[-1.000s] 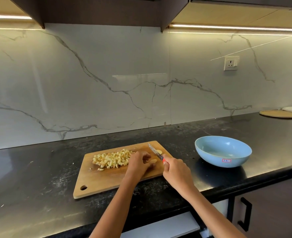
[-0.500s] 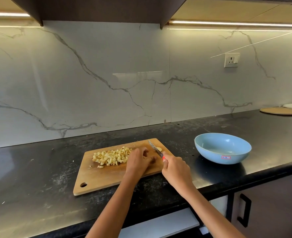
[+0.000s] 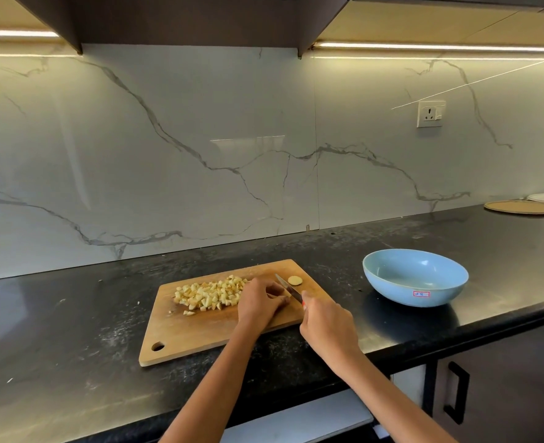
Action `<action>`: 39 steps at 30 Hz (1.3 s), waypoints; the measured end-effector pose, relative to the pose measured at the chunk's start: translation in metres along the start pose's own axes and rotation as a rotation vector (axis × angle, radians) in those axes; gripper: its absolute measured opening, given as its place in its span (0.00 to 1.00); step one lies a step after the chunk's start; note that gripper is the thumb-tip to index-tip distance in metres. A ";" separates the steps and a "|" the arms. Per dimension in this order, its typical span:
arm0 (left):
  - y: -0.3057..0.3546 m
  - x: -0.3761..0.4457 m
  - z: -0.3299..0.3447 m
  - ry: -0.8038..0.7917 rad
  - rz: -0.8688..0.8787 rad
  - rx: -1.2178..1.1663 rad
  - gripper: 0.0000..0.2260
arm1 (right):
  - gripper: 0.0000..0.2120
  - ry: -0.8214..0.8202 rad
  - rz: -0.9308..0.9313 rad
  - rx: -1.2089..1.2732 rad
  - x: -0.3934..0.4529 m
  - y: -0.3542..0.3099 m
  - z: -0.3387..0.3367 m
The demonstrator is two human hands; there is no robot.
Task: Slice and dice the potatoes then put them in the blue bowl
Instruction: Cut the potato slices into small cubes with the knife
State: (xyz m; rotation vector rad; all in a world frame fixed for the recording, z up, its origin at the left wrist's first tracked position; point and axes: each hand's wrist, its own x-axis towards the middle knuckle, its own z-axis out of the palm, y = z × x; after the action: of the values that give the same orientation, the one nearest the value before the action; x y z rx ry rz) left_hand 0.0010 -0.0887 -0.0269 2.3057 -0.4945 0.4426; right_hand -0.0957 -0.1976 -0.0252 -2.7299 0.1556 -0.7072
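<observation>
Most potato is diced; right hand grips knife, left fingers curl over a hidden piece. Bowl awaits.

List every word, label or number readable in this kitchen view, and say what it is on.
White sticker with red border on the blue bowl: blue marks, too blurred to read.
Wall socket: no readable marking.
Nothing else carries text.

Black countertop, wooden cutting board, blue bowl, plates far right
</observation>
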 end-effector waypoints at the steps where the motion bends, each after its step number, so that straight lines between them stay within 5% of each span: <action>1: 0.000 0.000 0.000 0.001 -0.006 -0.007 0.06 | 0.12 -0.006 0.004 -0.011 -0.001 0.000 0.000; 18: -0.001 0.005 0.001 -0.035 -0.098 -0.033 0.04 | 0.08 -0.154 -0.014 -0.119 0.007 -0.013 -0.005; 39: 0.005 -0.001 -0.003 -0.024 -0.007 0.103 0.06 | 0.11 -0.240 -0.111 -0.218 -0.008 -0.014 -0.027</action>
State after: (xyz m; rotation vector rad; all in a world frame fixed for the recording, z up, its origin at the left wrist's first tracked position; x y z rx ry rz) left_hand -0.0026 -0.0895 -0.0228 2.4137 -0.4858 0.4464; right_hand -0.1155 -0.1908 -0.0016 -3.0242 0.0272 -0.4046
